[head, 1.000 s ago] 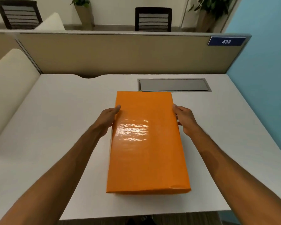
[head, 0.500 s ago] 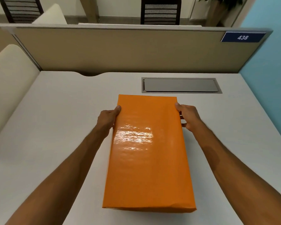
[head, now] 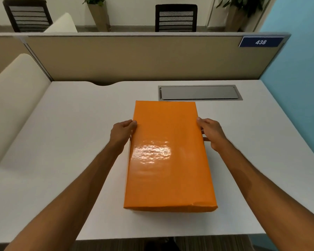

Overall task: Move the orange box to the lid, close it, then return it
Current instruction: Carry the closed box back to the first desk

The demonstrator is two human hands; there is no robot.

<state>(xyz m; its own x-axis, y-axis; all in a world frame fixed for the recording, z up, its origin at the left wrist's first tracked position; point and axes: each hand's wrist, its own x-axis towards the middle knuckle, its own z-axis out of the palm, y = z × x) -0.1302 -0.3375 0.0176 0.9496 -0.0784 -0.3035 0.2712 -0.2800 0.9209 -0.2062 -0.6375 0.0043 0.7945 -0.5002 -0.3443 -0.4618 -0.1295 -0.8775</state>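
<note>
The orange box (head: 169,156) lies lengthwise on the white desk (head: 62,142), lid on, its far end just short of the grey cable hatch (head: 199,92) set into the desktop and its near end close to the desk's front edge. The left hand (head: 122,132) presses against the box's left long side with the thumb tip on the top edge, and the right hand (head: 211,133) clasps the right long side the same way, fingers wrapped down the wall, so the box is held between both palms. Compared with half a second ago the grip is unchanged, both hands sitting at the same place on the far half of the box. What differs is the view: the camera has tipped up, so the near end of the box, then almost at the bottom of the picture, now shows with a strip of desk in front of it, and the chairs (head: 176,18) beyond the beige partition (head: 134,57) show more fully.
</note>
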